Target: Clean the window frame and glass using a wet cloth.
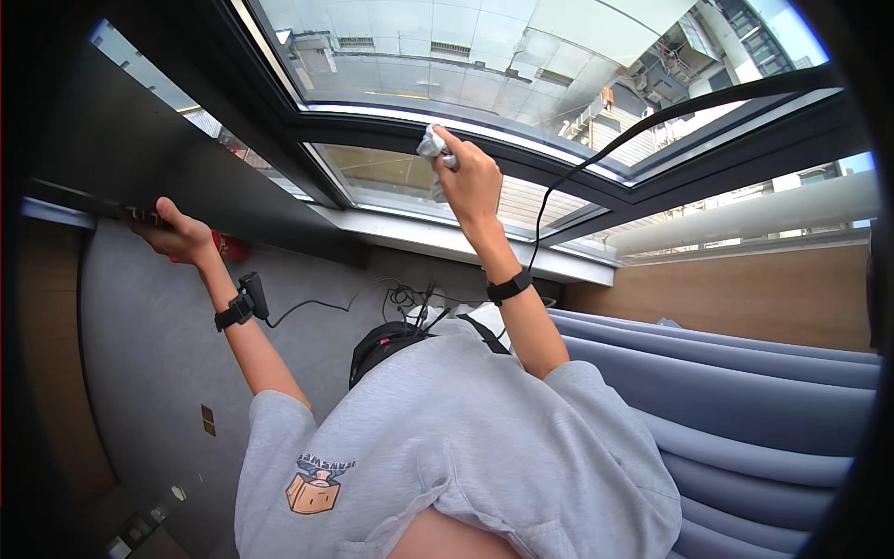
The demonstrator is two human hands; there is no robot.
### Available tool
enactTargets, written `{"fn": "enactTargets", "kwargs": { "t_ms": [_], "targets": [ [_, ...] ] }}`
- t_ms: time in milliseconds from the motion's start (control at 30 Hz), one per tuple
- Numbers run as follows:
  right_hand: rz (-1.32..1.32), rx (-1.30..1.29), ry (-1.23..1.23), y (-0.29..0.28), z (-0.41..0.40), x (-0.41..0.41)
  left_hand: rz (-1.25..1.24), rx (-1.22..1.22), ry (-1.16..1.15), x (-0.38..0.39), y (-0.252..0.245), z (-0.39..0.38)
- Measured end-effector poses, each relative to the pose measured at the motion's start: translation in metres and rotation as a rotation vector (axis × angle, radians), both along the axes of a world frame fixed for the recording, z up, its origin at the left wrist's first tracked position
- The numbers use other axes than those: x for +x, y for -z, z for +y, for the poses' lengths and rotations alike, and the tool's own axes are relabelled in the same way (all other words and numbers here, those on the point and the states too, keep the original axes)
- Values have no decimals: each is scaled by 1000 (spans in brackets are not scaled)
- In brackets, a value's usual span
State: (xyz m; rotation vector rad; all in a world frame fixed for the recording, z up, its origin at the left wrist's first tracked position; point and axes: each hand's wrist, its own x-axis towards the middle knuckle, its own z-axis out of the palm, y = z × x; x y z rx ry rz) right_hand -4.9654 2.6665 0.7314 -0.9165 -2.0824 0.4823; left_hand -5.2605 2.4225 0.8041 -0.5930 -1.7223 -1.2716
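My right hand (471, 178) pinches a crumpled pale grey cloth (431, 143), its index finger stretched along it. The cloth is at the dark window frame (377, 131), over the rail between the upper and lower panes; whether it touches the rail is hard to tell. Far to the left, my left hand (183, 234) grips the lower edge of a large dark panel (140, 140), thumb on the near side. Its fingertips are in shadow and partly hidden. Each wrist wears a black strap (510, 286); the left one carries a small black device (253, 295).
A black cable (559, 182) hangs across the window's right side. More cables (401, 293) lie tangled near a black bag (380, 349) at my waist. Blue-grey folded curtain fabric (726, 370) fills the right. A red object (230, 247) sits behind my left hand. Below is a grey surface (160, 335).
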Motion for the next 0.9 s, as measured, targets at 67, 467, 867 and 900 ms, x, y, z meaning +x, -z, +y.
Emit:
{"fn": "enactTargets", "kwargs": {
  "t_ms": [67,467,867,900],
  "targets": [
    [44,17,40,0,7,26,-1,-2,-8,0,-1,-3],
    [121,171,405,-6,30,142,-17,75,96,2,-5,2],
    [54,268,355,-4,13,113,38,232,90,15,-20,12],
    [34,230,340,-3,7,104,45,232,93,15,-23,12]
  ]
}}
